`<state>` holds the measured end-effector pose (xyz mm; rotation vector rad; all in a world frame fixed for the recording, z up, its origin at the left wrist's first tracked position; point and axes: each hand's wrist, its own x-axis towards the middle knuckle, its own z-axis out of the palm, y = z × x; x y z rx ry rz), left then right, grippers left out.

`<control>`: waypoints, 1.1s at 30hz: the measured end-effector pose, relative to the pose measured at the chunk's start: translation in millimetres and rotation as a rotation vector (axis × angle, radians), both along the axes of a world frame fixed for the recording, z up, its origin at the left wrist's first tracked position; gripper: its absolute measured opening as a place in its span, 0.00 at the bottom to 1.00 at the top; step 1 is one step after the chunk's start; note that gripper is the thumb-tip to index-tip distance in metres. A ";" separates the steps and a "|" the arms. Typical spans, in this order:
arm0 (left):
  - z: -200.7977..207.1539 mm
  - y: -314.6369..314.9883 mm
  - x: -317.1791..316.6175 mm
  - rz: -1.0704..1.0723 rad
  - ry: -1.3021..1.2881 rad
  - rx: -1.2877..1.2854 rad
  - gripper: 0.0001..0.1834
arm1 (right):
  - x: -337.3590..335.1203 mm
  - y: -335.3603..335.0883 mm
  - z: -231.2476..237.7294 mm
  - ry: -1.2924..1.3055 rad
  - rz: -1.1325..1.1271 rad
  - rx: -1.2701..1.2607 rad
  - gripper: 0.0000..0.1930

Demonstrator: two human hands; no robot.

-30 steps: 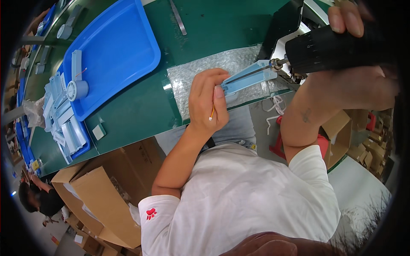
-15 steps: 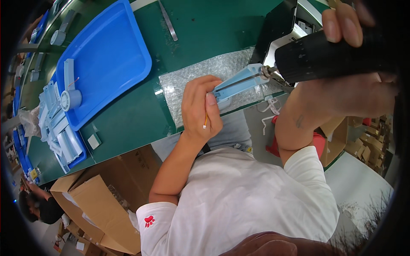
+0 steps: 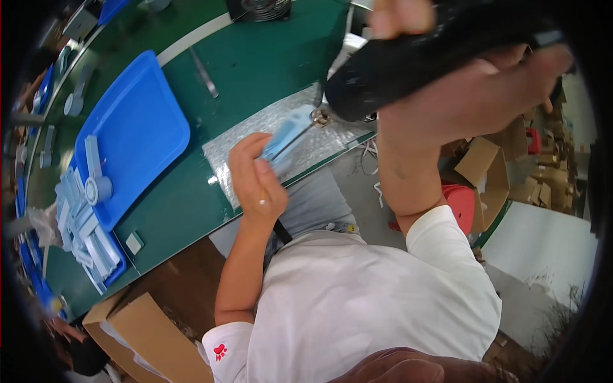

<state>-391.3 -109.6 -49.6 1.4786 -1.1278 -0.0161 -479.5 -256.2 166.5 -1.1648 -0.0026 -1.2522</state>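
Note:
My left hand (image 3: 254,179) is closed around a light blue plastic handle piece (image 3: 287,135), which has a long dark slot and is slightly blurred. A thin yellow wire end shows by the left fingers. In my right hand (image 3: 460,105) is a black powered screwdriver (image 3: 383,67), its body sloping up to the right. At the end of the blue piece, the screwdriver's metal tip (image 3: 320,117) meets it or nearly so; blur hides the exact contact. Beneath both hands lies a sheet of bubble wrap (image 3: 236,150).
A blue tray (image 3: 143,121) holds a light blue round-headed part (image 3: 98,188). Several light blue pieces (image 3: 80,223) are heaped beside it. Tweezers (image 3: 204,71) lie on the green table (image 3: 255,70). An open cardboard box (image 3: 150,332) stands below the table edge.
The whole view has shifted, so the table and tray sit lower and further left. The screwdriver now slants more steeply. Both hands keep their hold.

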 end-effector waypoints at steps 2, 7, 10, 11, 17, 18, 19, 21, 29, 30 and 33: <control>1.8 -4.8 1.7 0.040 0.007 -0.016 0.15 | -22.7 -10.5 6.5 -0.033 0.001 -0.052 0.40; 9.2 -7.1 7.6 0.115 -0.109 0.058 0.15 | -45.3 -25.9 8.0 0.213 -0.746 -0.264 0.34; 5.6 -8.9 6.3 0.097 -0.151 0.091 0.19 | -29.1 -20.5 10.6 0.090 -0.795 -0.312 0.30; 4.9 -9.7 5.7 0.088 -0.149 0.082 0.19 | -26.3 -25.2 9.0 0.063 -0.782 -0.376 0.28; 0.5 -8.5 6.3 0.054 -0.087 0.020 0.16 | -30.4 -51.3 -7.4 -0.018 -0.577 -0.426 0.25; 0.3 -9.6 5.3 0.051 -0.073 0.013 0.16 | -30.5 -45.3 -8.2 0.027 -0.586 -0.345 0.27; 0.2 -11.1 4.4 0.049 -0.059 0.006 0.16 | -30.9 -39.7 -8.4 0.072 -0.591 -0.267 0.29; -0.4 -10.2 5.8 0.041 -0.056 0.007 0.16 | -32.6 -14.1 -5.4 0.074 -0.415 -0.055 0.31; 1.0 -7.9 6.8 0.011 -0.092 0.029 0.19 | -31.1 -26.5 -24.9 -0.069 -0.036 -0.025 0.31; -0.2 -8.5 7.2 0.021 -0.102 0.020 0.18 | -26.5 -23.9 -29.6 -0.062 -0.020 -0.021 0.32; 0.5 -8.3 7.1 0.027 -0.068 -0.004 0.14 | -19.7 -26.7 -34.5 -0.053 -0.002 -0.023 0.32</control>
